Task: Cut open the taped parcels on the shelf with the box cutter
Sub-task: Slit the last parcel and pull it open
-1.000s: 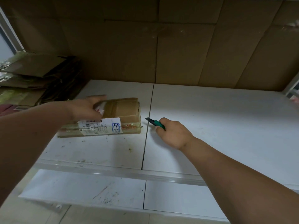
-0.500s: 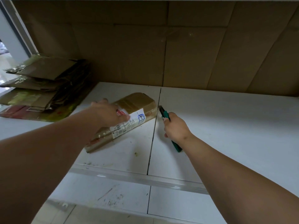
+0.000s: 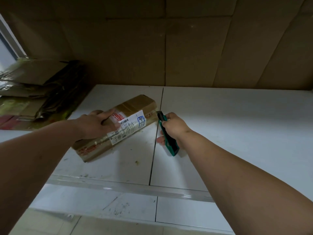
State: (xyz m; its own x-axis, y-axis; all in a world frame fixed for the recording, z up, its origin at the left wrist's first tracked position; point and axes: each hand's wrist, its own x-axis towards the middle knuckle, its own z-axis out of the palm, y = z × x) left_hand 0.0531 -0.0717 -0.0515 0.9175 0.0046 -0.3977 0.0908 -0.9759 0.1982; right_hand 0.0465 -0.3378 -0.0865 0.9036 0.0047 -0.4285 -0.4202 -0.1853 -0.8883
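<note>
A long brown taped parcel (image 3: 135, 106) with a white shipping label lies at an angle on the white shelf (image 3: 237, 126). My left hand (image 3: 96, 123) grips its top near the middle, fingers curled over the near edge. My right hand (image 3: 174, 128) holds a green box cutter (image 3: 167, 138), whose dark blade end sits at the parcel's right side near the far corner. Whether the blade touches the tape is unclear.
A stack of flattened cardboard (image 3: 37, 92) lies at the far left of the shelf. Brown cardboard sheets (image 3: 186, 48) line the back wall. The shelf's front rail (image 3: 128, 185) runs across below my arms, with a lower shelf beneath it.
My left hand has turned the parcel from lying crosswise to an angle. My right hand has brought the cutter's blade up against the parcel's right side.
</note>
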